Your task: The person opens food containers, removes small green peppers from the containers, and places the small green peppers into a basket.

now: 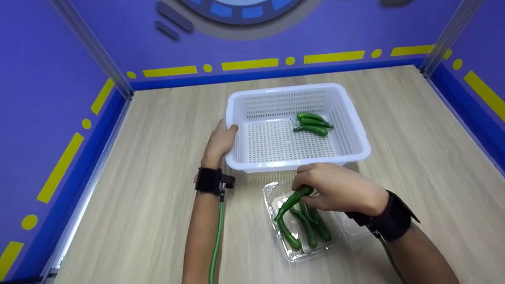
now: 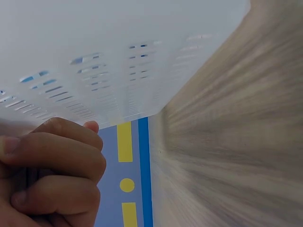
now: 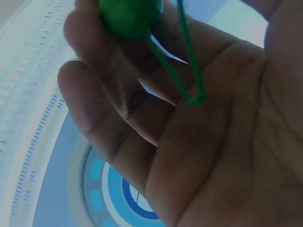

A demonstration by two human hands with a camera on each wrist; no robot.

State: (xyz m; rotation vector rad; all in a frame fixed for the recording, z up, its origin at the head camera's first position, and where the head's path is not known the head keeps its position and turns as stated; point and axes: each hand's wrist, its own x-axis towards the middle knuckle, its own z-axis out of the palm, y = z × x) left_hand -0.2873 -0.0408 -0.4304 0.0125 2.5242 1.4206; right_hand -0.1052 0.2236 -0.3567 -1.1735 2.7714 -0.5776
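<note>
My right hand (image 1: 341, 187) pinches a green chili pepper (image 1: 292, 203) by one end, above a clear plastic tray (image 1: 272, 189). In the right wrist view, a thin green cord loop (image 3: 193, 97) hangs from the pepper's rounded end (image 3: 132, 16). Several more green chili peppers (image 1: 305, 228) lie in the tray below. At the left side of a white perforated basket (image 1: 236, 157), my left hand (image 1: 220, 144) grips the rim with the thumb over it. Its curled fingers (image 2: 66, 153) show beside the basket's wall in the left wrist view.
Inside the basket, 3 green chili peppers (image 1: 313, 124) lie together toward the right. The basket stands behind the tray on a light wooden table (image 1: 158, 177). Blue panels (image 1: 252, 51) with yellow marks wall the back and sides. A green cable (image 1: 217, 244) runs along the left forearm.
</note>
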